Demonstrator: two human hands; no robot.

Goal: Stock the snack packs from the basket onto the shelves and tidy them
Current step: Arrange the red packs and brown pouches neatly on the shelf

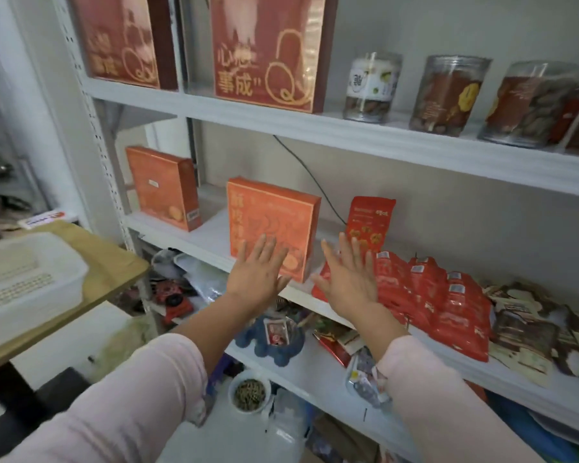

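As the white basket [30,279] is looking empty, the left hand [258,272] and right hand [348,279] are hovering spread and holding nothing, with probably only tidying the red snack packs [432,295] remaining.

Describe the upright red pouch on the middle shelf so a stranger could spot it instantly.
On the white shelving unit, look at the middle shelf. Right of the larger orange box, a red pouch stands upright near the back. The red snack packs beside it lie overlapped; it alone stands.

The basket [77,272] sits on the worktop [121,265], left of the shelves [92,121]. On the middle shelf [211,238], boxes [271,222] stand left of the packs [425,295]. Jars [448,95] stand on the shelf above [348,135].
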